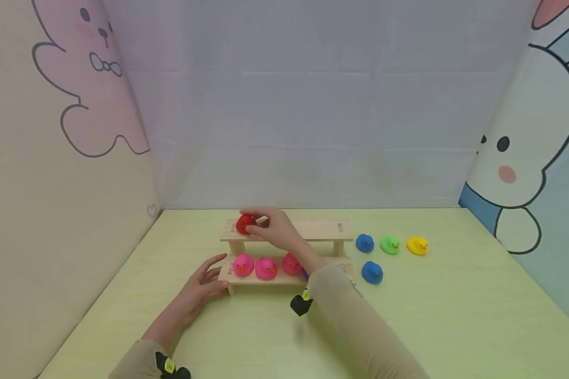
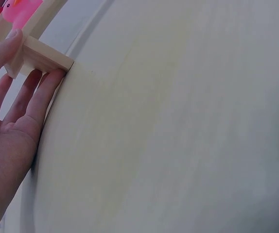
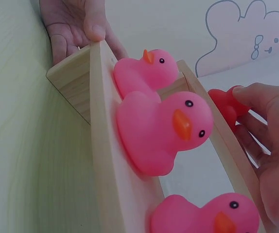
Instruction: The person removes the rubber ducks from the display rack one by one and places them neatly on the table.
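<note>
At the left end of the upper tier of a two-tier wooden stand [image 1: 308,230], my right hand [image 1: 277,230] pinches a red rubber duck [image 1: 243,225] between thumb and fingers. My left hand [image 1: 200,287] holds the left end of the lower tier, its thumb on the edge and its fingers against the end support [image 2: 44,56]. Pink rubber ducks stand along that lower tier: one at the left [image 1: 243,265], one beside it [image 1: 266,269] and one farther right [image 1: 291,265]. A purple thing [image 1: 305,274] peeks out there, mostly hidden by my right forearm.
Right of the stand, two blue ducks, one behind [image 1: 364,243] and one nearer [image 1: 372,272], sit on the pale table [image 1: 455,316]. A green duck [image 1: 390,245] and a yellow duck [image 1: 417,245] stand farther right. A white curtain [image 1: 313,105] hangs behind the table.
</note>
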Demonstrator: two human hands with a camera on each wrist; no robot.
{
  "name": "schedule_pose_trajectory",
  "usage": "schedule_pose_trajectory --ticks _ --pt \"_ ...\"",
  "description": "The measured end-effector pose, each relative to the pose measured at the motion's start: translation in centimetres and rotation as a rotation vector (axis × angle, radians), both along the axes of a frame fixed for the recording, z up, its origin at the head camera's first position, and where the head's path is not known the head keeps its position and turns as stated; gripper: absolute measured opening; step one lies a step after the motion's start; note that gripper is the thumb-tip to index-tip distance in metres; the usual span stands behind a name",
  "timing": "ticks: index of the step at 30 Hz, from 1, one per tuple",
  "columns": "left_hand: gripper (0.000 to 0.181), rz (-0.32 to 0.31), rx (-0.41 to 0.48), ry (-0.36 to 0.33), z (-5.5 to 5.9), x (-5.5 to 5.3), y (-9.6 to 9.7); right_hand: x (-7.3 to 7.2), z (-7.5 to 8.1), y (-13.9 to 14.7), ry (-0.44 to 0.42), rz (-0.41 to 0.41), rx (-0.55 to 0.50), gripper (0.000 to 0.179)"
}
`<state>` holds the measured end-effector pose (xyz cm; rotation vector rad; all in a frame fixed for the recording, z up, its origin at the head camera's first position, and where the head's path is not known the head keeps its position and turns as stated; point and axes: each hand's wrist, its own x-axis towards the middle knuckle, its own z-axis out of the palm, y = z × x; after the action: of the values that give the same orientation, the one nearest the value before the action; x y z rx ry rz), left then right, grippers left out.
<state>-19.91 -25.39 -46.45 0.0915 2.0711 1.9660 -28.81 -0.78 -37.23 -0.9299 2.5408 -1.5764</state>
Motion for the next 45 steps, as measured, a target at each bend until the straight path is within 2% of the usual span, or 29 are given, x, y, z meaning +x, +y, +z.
schedule_pose_trajectory --ticks 16,38,45 --pt "0.073 0.033 -0.003 -0.019 0.09 -0.03 0.17 0.19 0.09 0.05 -0.009 0.003 -0.007 0.042" --pt "0.073 0.021 -0.007 -0.018 0.04 -0.09 -0.06 0.02 0.03 -0.06 -0.011 -0.001 -0.009 0.042" --pt "0.073 0.015 0.004 -0.014 -0.07 -0.05 -0.08 0.06 -0.11 0.05 0.0 -0.001 -0.051 0.042"
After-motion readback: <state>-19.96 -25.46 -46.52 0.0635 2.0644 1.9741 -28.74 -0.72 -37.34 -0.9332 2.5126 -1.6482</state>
